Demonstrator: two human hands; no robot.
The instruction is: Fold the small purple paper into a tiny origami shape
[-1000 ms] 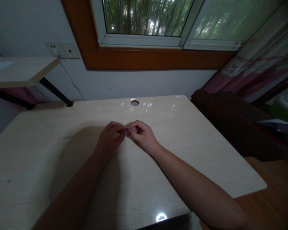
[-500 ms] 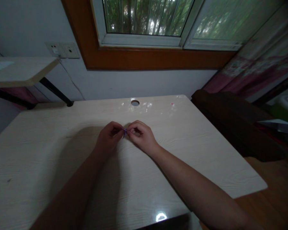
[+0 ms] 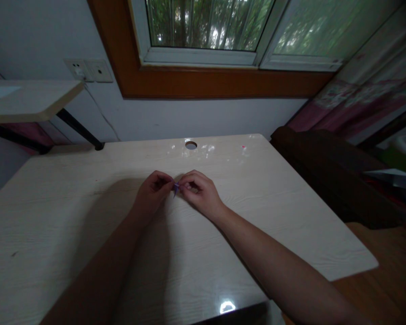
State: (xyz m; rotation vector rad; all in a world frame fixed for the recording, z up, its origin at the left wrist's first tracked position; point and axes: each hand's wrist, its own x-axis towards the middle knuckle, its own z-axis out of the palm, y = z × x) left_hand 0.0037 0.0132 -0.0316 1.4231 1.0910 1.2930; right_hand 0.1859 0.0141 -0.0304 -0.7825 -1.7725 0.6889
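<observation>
From far off, I see two bare hands. The left hand (image 3: 151,193) and the right hand (image 3: 202,193) both pinch one thin purple strip (image 3: 176,186), which sits between their fingertips. I can't tell if it's paper or ribbon. Below them is one pale, shiny table (image 3: 267,194) with wavy wood lines and one round hole (image 3: 191,145). Farther out I count two squarish sockets (image 3: 99,71), one flat shelf (image 3: 30,99) on two black legs (image 3: 80,129), two glass panes (image 3: 206,22) and one soft, folded curtain (image 3: 345,97).
</observation>
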